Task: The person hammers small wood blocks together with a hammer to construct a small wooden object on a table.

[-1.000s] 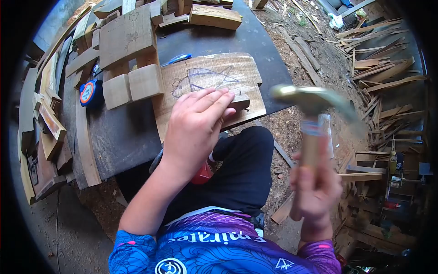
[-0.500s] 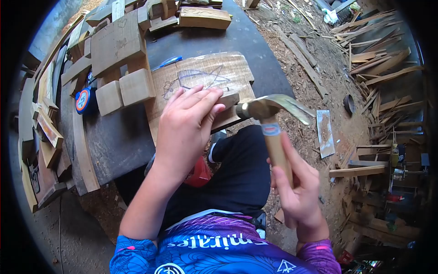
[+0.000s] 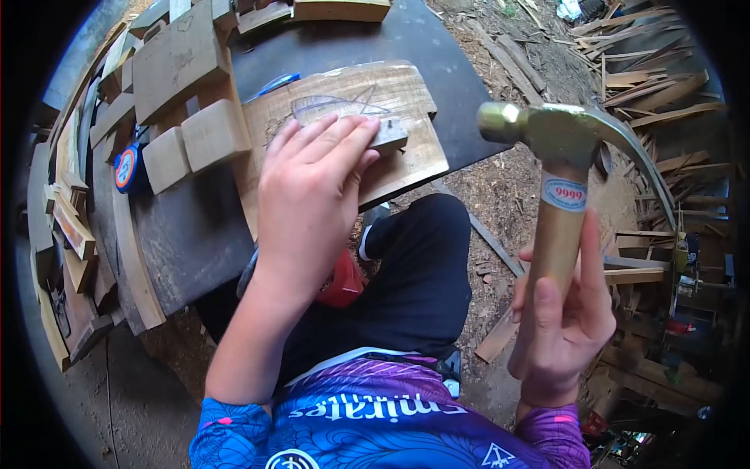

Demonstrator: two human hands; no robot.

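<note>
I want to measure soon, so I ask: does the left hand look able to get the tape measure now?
Probably yes: the left hand, resting on the small block, could pass round the squarish blocks to the tape measure.

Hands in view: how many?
2. Left hand rests over the small block on the drawn-on board; right hand grips the hammer by its handle.

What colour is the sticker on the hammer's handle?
The sticker is whitish with a blue border and red digits, seen best in the head view.
</note>
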